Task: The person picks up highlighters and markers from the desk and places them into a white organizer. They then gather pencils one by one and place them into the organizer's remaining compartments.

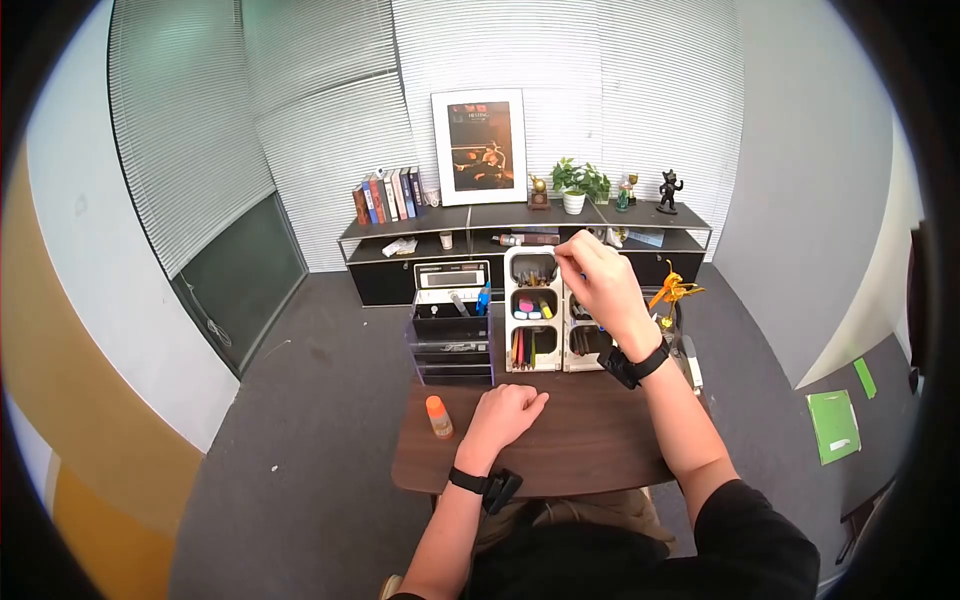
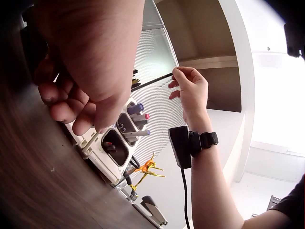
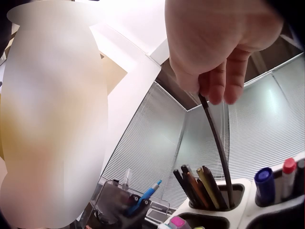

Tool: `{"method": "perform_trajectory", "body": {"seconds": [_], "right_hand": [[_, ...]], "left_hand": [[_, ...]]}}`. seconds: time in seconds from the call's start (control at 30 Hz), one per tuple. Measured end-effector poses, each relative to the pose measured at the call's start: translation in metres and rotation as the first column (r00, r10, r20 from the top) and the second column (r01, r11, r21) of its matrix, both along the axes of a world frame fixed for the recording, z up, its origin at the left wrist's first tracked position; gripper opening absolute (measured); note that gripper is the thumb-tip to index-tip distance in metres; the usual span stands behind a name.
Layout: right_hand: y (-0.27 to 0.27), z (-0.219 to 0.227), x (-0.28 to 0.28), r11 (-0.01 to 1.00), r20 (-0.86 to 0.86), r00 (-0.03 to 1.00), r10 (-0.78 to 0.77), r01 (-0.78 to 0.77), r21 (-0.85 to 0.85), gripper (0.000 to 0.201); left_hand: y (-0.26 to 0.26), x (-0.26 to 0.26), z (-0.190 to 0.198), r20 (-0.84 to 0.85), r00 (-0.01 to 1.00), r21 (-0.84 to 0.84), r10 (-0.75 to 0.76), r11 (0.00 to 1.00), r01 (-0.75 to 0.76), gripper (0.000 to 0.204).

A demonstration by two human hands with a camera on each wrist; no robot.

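Observation:
My right hand [image 1: 598,278] is raised above the white desk organizer [image 1: 508,312] and pinches the upper end of a long, thin black pencil [image 3: 218,143]. In the right wrist view the pencil slants down, its lower end inside an organizer compartment beside several other pencils [image 3: 202,188]. My left hand [image 1: 503,413] rests on the dark wooden table [image 1: 600,440] in front of the organizer, fingers loosely curled and holding nothing. Blue and red capped markers [image 3: 264,186] stand in the neighbouring compartment.
A glue bottle with an orange cap [image 1: 439,418] stands at the table's left. Behind it is a clear-and-black desk rack [image 1: 450,350] with a blue pen [image 1: 484,298]. An orange-yellow figure [image 1: 676,290] stands right of the organizer. A low black shelf [image 1: 400,285] lines the back wall.

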State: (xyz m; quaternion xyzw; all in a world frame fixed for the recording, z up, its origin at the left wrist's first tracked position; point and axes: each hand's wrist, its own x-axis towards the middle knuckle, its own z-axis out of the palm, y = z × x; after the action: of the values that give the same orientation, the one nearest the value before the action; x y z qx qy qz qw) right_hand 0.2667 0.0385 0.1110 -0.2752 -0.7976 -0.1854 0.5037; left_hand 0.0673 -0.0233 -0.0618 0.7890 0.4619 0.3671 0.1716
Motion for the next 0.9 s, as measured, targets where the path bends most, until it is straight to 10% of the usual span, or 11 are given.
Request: {"method": "perform_trajectory", "body": {"seconds": [0.23, 0.9], "right_hand": [[0.027, -0.027, 0.008, 0.951, 0.177, 0.981, -0.081, 0.129, -0.279, 0.01], [0.0, -0.011, 0.013, 0.872, 0.288, 0.928, -0.235, 0.332, -0.361, 0.014]], "left_hand": [[-0.001, 0.0, 0.007, -0.041, 0.999, -0.056, 0.008, 0.998, -0.011, 0.044], [0.001, 0.0, 0.001, -0.013, 1.0, -0.027, -0.006, 1.0, 0.005, 0.046]]}}
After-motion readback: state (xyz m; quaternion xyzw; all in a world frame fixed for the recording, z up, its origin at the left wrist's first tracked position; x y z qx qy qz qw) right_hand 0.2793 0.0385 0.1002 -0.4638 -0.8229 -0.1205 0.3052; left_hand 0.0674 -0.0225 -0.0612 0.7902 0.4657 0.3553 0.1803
